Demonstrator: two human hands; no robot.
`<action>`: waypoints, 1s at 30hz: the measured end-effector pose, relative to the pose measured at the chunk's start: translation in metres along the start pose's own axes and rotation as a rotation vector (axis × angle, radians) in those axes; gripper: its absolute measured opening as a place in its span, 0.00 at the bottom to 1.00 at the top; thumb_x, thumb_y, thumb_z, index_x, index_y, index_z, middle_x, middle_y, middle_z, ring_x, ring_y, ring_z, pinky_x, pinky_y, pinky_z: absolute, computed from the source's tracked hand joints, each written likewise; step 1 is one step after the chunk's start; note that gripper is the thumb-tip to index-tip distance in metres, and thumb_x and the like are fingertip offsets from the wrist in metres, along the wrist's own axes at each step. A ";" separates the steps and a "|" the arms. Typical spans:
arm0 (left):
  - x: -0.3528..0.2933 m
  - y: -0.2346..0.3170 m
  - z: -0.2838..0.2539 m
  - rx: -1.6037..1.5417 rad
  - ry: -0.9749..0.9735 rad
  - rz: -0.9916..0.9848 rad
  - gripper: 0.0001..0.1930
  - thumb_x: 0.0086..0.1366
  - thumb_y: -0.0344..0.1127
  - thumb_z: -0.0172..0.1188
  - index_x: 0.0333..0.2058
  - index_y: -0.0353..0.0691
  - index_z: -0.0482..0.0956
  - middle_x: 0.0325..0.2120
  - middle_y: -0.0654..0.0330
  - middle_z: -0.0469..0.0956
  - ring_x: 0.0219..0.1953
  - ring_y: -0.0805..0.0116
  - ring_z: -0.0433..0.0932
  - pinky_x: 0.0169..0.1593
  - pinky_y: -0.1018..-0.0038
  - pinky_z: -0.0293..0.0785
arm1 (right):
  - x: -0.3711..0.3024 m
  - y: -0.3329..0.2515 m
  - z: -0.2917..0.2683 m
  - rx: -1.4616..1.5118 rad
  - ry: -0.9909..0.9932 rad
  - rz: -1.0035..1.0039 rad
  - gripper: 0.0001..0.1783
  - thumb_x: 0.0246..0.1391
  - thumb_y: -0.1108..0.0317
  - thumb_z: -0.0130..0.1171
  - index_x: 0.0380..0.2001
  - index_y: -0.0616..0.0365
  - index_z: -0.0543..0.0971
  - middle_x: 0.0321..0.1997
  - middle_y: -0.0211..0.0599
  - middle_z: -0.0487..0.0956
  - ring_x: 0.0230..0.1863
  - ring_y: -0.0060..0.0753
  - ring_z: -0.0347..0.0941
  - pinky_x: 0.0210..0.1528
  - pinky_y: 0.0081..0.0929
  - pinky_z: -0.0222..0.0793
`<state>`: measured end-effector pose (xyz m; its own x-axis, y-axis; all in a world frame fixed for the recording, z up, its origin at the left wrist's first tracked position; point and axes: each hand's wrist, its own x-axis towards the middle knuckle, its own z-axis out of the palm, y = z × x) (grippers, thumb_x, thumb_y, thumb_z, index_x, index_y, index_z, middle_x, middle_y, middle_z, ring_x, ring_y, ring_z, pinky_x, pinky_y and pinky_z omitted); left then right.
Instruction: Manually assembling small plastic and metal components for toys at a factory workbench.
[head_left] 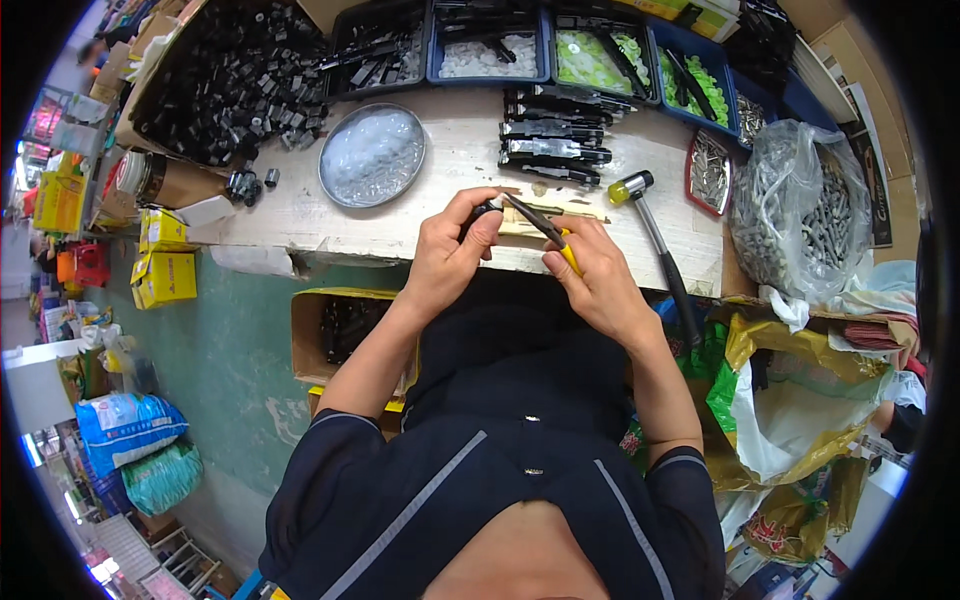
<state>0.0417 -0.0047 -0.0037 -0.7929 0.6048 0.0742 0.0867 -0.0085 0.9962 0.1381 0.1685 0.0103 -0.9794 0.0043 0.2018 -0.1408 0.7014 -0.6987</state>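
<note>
Over the front edge of the white workbench (pixel 290 225), my left hand (pixel 450 245) pinches a small black part (pixel 482 212), mostly hidden by the fingers. My right hand (pixel 603 278) is wrapped round yellow-handled pliers (pixel 540 222), their dark tips meeting the part at my left fingertips. Below the tips lie pale wooden strips (pixel 575 209). To the right rests a hammer (pixel 655 235) with a yellow and black head, its handle over the bench edge. Black elongated assemblies (pixel 555 152) are stacked just beyond my hands.
Blue bins hold clear pieces (pixel 490 57) and green pieces (pixel 590 62). A cardboard box of black parts (pixel 235 85) stands far left, near a round metal dish (pixel 372 190). At right are a red tray of metal pins (pixel 709 172) and a plastic bag of grey parts (pixel 800 220).
</note>
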 end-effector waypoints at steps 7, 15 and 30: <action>-0.005 0.003 0.005 0.160 0.062 0.178 0.13 0.63 0.32 0.53 0.45 0.33 0.70 0.20 0.67 0.70 0.21 0.83 0.65 0.24 0.85 0.63 | -0.001 -0.009 -0.001 -0.054 -0.037 -0.018 0.12 0.54 0.66 0.51 0.29 0.67 0.71 0.42 0.50 0.71 0.44 0.50 0.66 0.46 0.37 0.63; -0.018 -0.002 0.001 0.000 -0.011 -0.102 0.11 0.61 0.33 0.55 0.40 0.33 0.73 0.20 0.62 0.74 0.18 0.78 0.71 0.21 0.81 0.65 | -0.011 -0.008 0.001 -0.055 -0.131 -0.016 0.10 0.50 0.70 0.55 0.22 0.67 0.69 0.29 0.47 0.69 0.29 0.47 0.68 0.32 0.35 0.65; -0.105 -0.065 -0.103 0.707 -0.354 -0.468 0.22 0.55 0.43 0.59 0.47 0.42 0.72 0.32 0.53 0.79 0.31 0.56 0.78 0.38 0.67 0.73 | -0.017 -0.004 0.031 -0.040 -0.237 -0.174 0.12 0.50 0.67 0.55 0.26 0.68 0.72 0.42 0.46 0.72 0.40 0.47 0.68 0.44 0.35 0.66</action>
<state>0.0574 -0.1499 -0.0718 -0.6190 0.6336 -0.4642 0.2445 0.7171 0.6527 0.1510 0.1440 -0.0116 -0.9482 -0.2816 0.1467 -0.3082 0.7046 -0.6392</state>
